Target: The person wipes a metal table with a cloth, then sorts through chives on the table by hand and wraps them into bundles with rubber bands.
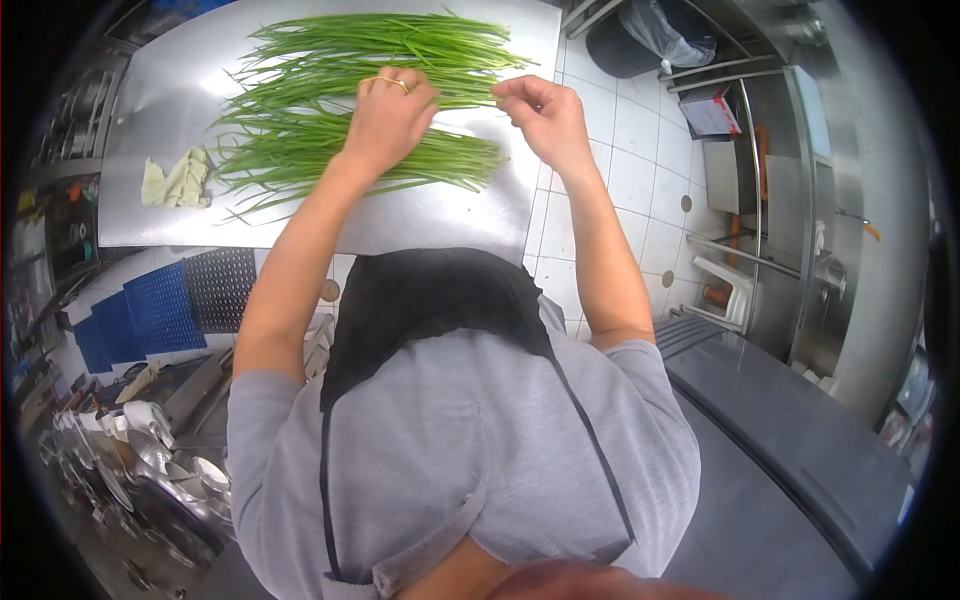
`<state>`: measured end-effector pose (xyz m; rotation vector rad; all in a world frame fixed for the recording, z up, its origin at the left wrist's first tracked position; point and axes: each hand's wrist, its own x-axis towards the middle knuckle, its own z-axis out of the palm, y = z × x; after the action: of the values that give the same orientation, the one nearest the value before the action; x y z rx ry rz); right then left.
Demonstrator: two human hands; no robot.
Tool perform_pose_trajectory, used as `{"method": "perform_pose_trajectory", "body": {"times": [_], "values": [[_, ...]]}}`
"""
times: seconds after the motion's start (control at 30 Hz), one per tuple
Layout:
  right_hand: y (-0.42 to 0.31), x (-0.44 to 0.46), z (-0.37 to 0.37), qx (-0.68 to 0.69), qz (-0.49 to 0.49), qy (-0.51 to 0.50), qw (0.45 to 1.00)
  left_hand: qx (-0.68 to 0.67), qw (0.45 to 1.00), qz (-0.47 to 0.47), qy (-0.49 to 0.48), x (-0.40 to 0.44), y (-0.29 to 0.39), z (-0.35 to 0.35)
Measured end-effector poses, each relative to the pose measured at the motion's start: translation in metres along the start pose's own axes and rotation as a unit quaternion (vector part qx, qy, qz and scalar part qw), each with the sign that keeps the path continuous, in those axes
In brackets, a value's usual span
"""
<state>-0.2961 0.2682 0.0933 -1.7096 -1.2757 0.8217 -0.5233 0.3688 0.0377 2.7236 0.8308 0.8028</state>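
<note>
Long green chives (385, 40) lie in bunches across a steel table (300, 228), their pale cut ends to the right. My left hand (392, 115) is over the middle bunch, fingers curled down and closed on some stalks; a thin yellow band circles one finger. At the right ends of that bunch, my right hand (548, 118) pinches with thumb and forefinger, where a few pale stalk ends reach the fingertips. Closer to me lies another bunch of chives (430, 162), partly behind my left wrist. What lies under my left palm is hidden.
A crumpled pale cloth (178, 180) lies at the table's left. Beyond the right edge are white floor tiles (640, 190), a lined bin (625, 45) and a metal rack (755, 200). Metal pans (150, 450) crowd the lower left, near blue perforated mats (165, 305).
</note>
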Motion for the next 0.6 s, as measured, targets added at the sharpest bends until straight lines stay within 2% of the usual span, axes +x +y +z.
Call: {"method": "perform_pose_trajectory", "body": {"times": [0.03,0.2,0.3,0.4,0.6], "values": [[-0.001,-0.001,-0.003,-0.011,0.005,0.001,1.0,0.0,0.999,0.005,-0.052,0.0,-0.008,-0.001],[0.001,-0.014,-0.019,-0.051,0.021,0.007,0.998,-0.074,0.995,0.013,-0.07,0.008,-0.032,-0.019],[0.005,-0.019,-0.017,-0.053,-0.004,0.018,0.998,-0.104,0.99,0.008,-0.091,0.013,-0.035,-0.038],[0.001,-0.02,-0.015,-0.047,0.027,0.014,0.998,-0.11,0.989,-0.002,-0.102,0.017,-0.03,-0.056],[0.014,-0.028,-0.008,0.006,-0.048,0.0,0.999,-0.068,0.985,-0.009,-0.16,0.025,-0.025,-0.133]]}}
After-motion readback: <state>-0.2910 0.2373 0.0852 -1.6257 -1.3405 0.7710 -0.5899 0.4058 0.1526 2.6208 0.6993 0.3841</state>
